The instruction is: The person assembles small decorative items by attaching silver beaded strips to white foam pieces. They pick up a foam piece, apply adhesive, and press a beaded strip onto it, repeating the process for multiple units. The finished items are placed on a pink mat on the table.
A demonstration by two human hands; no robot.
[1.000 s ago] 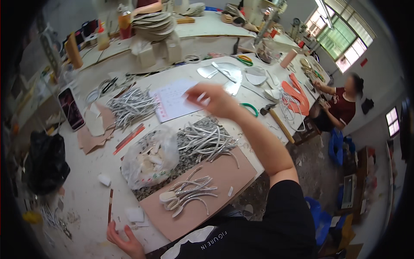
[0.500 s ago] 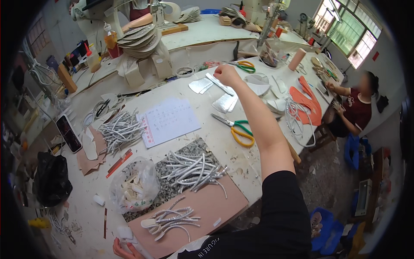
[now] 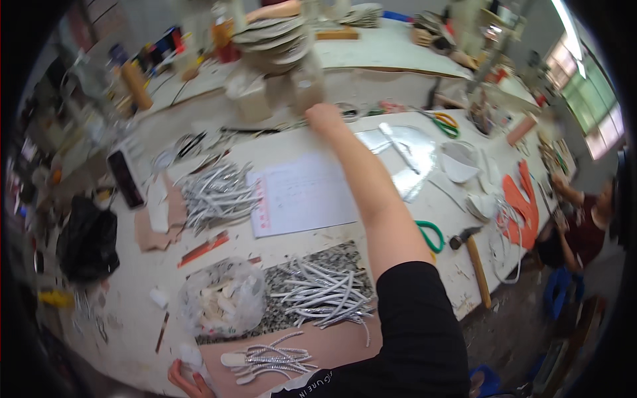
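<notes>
My right hand [image 3: 325, 118] reaches across to the back of the table, beyond a sheet of handwritten paper [image 3: 302, 192]. Its fingers are curled closed; what they hold, if anything, is hidden. Silver sheet pieces [image 3: 415, 156] lie to the right of that forearm. At the lower left, my left hand [image 3: 189, 380] rests with fingers apart beside a white piece [image 3: 191, 355], at the edge of a pinkish-brown board [image 3: 332, 341]. Silver cords with pale tabs [image 3: 272, 360] lie on this board. A larger heap of silver cords [image 3: 325, 292] sits on a speckled stone slab [image 3: 345, 253].
Another cord pile [image 3: 222, 196], a plastic bag of pale pieces [image 3: 222, 298], a phone [image 3: 126, 176] and a black bag [image 3: 87, 239] occupy the left. Green-handled scissors [image 3: 431, 235], a hammer [image 3: 478, 268] and orange sheet pieces [image 3: 521, 209] lie right. A co-worker [image 3: 587, 222] sits beyond.
My right hand has moved left, away from the silver pieces. My forearm now covers most of the near scissors, and the hammer has come into sight. The whole view has turned.
</notes>
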